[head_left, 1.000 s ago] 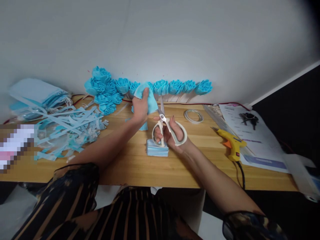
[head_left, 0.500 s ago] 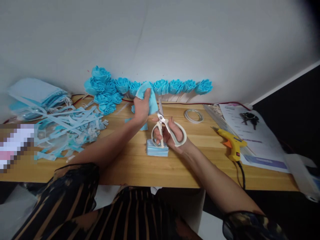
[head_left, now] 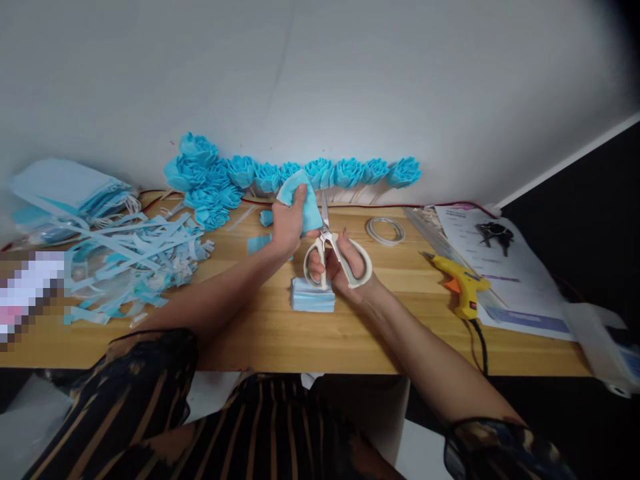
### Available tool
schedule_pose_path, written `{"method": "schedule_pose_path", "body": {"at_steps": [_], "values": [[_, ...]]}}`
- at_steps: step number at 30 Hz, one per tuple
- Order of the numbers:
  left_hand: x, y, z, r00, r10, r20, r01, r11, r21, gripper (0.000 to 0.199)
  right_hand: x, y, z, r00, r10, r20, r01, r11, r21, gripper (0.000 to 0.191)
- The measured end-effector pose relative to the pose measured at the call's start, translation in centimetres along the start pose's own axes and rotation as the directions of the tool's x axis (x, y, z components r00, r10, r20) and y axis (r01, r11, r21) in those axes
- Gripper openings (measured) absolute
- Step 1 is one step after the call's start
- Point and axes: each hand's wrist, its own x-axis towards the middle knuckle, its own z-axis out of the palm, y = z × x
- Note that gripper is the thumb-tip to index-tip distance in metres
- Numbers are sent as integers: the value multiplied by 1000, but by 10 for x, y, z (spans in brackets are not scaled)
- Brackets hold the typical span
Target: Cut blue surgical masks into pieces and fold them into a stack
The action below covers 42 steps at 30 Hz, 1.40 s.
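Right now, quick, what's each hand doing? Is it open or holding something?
Left hand: closed, holding a light-blue fabric piece.
Right hand: closed around the white-handled scissors, which are spread open.

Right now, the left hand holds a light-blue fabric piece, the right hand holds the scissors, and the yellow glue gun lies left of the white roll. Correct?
Not quite: the head view shows the yellow glue gun lying right of the white roll. The left hand does hold the light-blue fabric piece, and the right hand the scissors.
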Motion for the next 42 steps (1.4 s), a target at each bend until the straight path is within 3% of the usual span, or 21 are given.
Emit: {"method": "schedule_pose_path", "body": {"at_steps": [7,21,37,42], "values": [[1,2,1,1000,-19,1,19,1000,-23,23,-3,1,8,997,-55,-61,58,997,46,60],[2,6,0,1000,-22,7,22,998,-58,32,-3,-1,11,990,-39,-137,43,999,27,58],[5,7,0,997,-74,-26,73,996,-58,30,-1,3,8,994,-29,-108,35,998,54,60],[6,8,0,996,-85,-7,84,994,-70,29,-3,0,8,999,-31,-32,33,997,67,59]]}}
